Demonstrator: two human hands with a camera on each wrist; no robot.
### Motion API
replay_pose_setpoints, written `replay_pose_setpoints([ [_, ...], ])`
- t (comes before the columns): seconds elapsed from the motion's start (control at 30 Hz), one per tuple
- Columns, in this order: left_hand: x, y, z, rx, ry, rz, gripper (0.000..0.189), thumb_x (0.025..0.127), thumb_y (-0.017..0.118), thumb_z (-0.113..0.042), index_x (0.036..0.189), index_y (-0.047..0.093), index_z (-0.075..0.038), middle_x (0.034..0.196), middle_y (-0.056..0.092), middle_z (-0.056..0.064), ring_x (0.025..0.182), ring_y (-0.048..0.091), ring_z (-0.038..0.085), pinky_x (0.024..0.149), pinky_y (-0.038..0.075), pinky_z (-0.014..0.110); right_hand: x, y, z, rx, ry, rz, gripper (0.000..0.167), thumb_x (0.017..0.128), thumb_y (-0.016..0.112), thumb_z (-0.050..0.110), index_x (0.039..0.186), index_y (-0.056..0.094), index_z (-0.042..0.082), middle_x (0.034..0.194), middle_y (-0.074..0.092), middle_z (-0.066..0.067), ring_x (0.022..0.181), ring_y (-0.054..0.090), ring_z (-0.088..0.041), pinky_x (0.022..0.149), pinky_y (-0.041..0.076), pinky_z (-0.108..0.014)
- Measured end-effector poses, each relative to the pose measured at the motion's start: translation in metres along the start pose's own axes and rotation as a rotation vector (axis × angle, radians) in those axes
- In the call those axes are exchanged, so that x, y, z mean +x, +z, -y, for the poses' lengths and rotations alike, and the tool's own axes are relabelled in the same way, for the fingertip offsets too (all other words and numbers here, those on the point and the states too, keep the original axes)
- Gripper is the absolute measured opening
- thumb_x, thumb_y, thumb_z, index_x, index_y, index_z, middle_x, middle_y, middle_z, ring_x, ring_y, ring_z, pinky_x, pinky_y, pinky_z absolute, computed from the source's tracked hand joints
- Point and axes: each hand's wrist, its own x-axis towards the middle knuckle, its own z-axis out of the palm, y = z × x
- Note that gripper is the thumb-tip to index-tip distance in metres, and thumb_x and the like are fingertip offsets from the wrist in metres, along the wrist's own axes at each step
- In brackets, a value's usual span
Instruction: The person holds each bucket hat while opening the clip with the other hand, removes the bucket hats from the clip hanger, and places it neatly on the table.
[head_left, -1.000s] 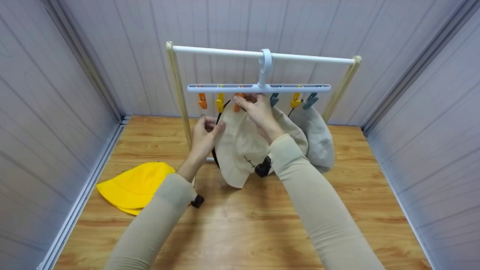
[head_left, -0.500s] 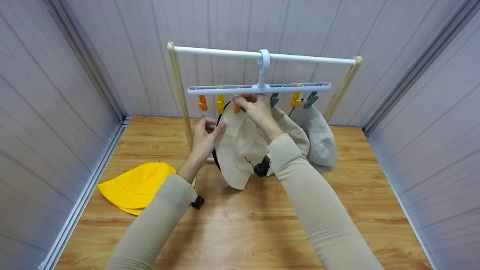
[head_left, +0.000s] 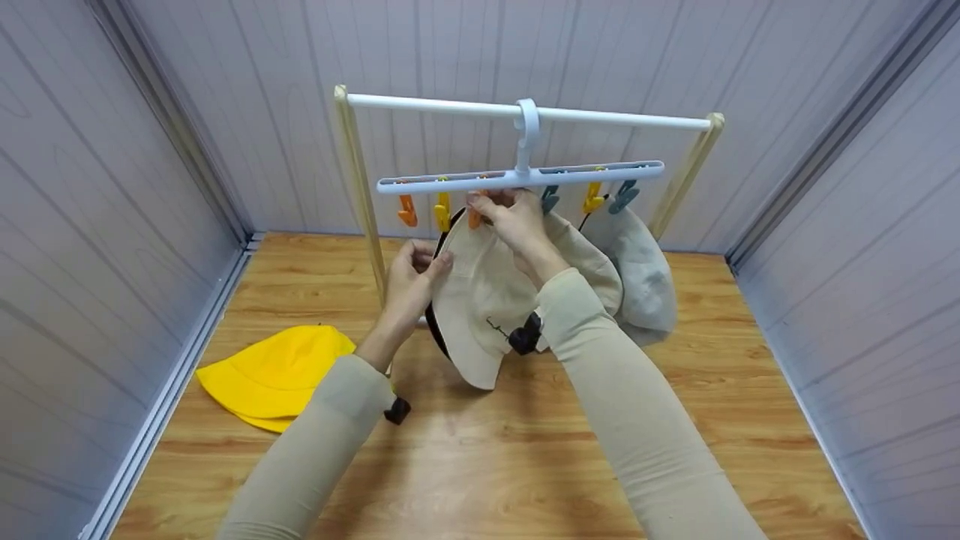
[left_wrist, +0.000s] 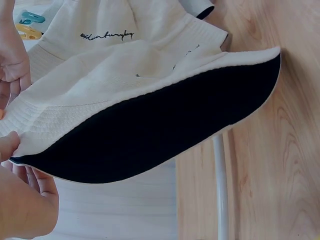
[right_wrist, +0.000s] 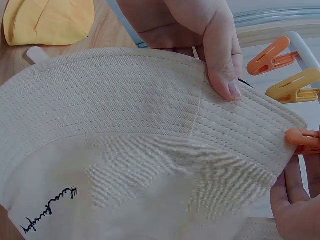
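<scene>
A beige bucket hat with dark lining and small black script hangs below the white clip hanger. My left hand pinches the hat's brim edge, thumb on the outer face, as the right wrist view shows. My right hand is up at the hanger and holds an orange clothespin, which sits at the brim's corner. Its fingers are partly hidden in the head view. Another beige hat hangs behind the right wrist, and a pale grey hat hangs beside it at the right.
A rack with a white rod and wooden legs carries the hanger. Orange and yellow clothespins hang at its left end. A yellow bucket hat lies on the wood-look floor at the left. Panel walls stand around.
The hanger has tipped, its left end lower and its right end higher. The left hand and the beige hat's brim have dropped slightly. The right hand stays almost where it was.
</scene>
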Motion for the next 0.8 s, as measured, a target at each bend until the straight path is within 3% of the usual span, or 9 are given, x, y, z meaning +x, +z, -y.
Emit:
replay_pose_setpoints([
  [0.53,-0.007,-0.002,0.01,-0.008,-0.016,0.01,0.017,0.098,0.078,-0.013,0.106,0.066,-0.005,0.091,0.066,0.002,0.082,0.059,0.015,0.071,0.048,0.023,0.003,0.0,-0.002,0.042,-0.016,0.005,0.008,0.097,0.078,0.004,0.093,0.071,0.006,0.083,0.073,-0.002,0.08,0.069,-0.013,0.088,0.061,-0.031],
  [0.8,-0.01,-0.004,0.014,-0.001,-0.021,0.006,0.017,0.098,0.078,-0.013,0.108,0.065,-0.006,0.094,0.066,0.003,0.087,0.061,0.015,0.074,0.05,0.023,0.004,-0.001,-0.002,0.023,-0.016,-0.004,0.005,0.097,0.078,0.005,0.095,0.073,0.004,0.081,0.073,-0.001,0.08,0.07,-0.013,0.087,0.061,-0.031],
])
